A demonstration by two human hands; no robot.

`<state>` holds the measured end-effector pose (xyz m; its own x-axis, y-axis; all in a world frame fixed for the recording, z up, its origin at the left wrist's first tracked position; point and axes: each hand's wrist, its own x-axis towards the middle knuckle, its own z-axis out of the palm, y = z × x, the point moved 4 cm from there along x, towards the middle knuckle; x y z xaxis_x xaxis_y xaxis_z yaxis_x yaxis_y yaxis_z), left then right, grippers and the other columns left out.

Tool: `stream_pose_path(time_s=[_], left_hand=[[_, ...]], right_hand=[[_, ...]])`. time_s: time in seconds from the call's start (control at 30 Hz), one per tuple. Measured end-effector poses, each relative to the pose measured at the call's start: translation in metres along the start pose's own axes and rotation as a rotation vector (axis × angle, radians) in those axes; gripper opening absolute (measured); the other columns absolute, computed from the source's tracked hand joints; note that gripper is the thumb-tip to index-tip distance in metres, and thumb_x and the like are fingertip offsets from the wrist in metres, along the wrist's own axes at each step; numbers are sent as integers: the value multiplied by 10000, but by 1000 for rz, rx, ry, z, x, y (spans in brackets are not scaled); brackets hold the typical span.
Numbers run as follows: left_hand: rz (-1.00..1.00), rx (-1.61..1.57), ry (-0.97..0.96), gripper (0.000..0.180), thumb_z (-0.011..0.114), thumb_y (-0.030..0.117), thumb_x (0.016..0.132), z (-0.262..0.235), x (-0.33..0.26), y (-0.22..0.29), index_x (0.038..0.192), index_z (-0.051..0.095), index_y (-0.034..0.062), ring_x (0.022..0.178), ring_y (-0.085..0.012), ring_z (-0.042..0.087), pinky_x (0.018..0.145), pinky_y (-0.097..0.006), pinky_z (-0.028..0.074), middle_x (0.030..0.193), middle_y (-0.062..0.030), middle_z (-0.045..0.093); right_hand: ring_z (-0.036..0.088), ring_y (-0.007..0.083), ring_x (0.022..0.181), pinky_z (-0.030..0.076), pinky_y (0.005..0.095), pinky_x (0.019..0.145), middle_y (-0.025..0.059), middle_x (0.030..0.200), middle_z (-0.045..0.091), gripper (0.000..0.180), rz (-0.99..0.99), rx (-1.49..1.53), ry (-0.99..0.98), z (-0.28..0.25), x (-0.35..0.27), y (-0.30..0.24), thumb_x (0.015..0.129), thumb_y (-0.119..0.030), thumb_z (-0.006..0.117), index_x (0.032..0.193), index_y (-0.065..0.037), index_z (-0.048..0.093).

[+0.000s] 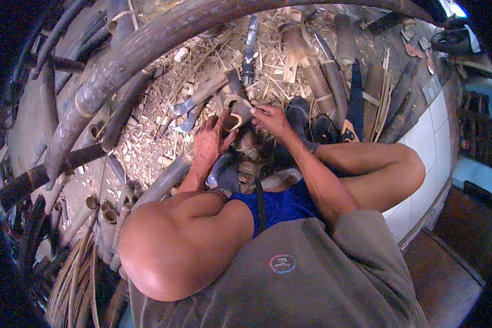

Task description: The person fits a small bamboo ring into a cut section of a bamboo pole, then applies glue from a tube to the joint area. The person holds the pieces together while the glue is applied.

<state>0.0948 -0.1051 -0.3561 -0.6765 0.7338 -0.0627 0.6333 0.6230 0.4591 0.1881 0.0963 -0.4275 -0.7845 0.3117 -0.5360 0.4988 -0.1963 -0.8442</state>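
Note:
I sit low with both knees up, hands meeting ahead of me. My left hand point(212, 143) cups a short, hollow bamboo piece point(236, 113) from below, thumb against its open end. My right hand point(269, 120) pinches the piece's right rim; whatever small thing it grips is hidden by the fingers. The piece rests over a heap of shavings between my dark shoes point(299, 116).
A cleaver-like blade point(181, 107) with a wooden handle lies left of the hands. A handsaw point(355, 104) lies at the right. Bamboo poles point(109, 71) arch overhead and lie at left. Cut tubes point(108, 224) stand lower left. A white tiled ledge point(421, 164) is at right.

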Motion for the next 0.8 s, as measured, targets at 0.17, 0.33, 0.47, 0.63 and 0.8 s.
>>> stream_pose_path(time_s=[0.17, 0.33, 0.47, 0.63, 0.8], left_hand=[[-3, -20, -45, 705, 676, 474, 889, -2, -2, 0, 1518, 431, 270, 1022, -368, 662, 830, -457, 569, 1206, -157, 623], [16, -33, -14, 705, 686, 455, 887, -3, -3, 0, 1519, 429, 279, 1034, -368, 652, 839, -458, 564, 1194, -156, 624], [0, -28, -30, 706, 683, 463, 890, -4, -3, 1, 1523, 424, 287, 1050, -372, 644, 850, -456, 561, 1211, -160, 618], [-4, 35, 19, 691, 679, 478, 894, -4, -6, 1, 1514, 436, 294, 1058, -375, 643, 853, -458, 561, 1224, -163, 623], [-9, 8, -17, 679, 689, 482, 886, -4, -3, 0, 1496, 466, 284, 1052, -373, 651, 847, -459, 565, 1215, -160, 633]], right_hand=[[689, 154, 746, 562, 309, 657, 70, 875, 725, 482, -21, -1, 18, 0, -1, -2, 915, -417, 733, 1176, -14, 702], [692, 157, 761, 575, 316, 654, 74, 901, 726, 449, -51, 0, -5, 1, -1, -3, 922, -389, 731, 1168, -14, 703], [700, 165, 786, 590, 327, 671, 77, 919, 726, 432, -47, 6, -21, 1, -1, -6, 933, -378, 720, 1167, -14, 701], [702, 184, 862, 600, 320, 741, 95, 1026, 702, 402, 45, 67, -68, 1, -5, -10, 961, -302, 696, 1200, 19, 657], [701, 192, 889, 605, 333, 762, 101, 1062, 700, 414, 20, 70, -84, -1, 0, -6, 961, -305, 698, 1209, 24, 653]])
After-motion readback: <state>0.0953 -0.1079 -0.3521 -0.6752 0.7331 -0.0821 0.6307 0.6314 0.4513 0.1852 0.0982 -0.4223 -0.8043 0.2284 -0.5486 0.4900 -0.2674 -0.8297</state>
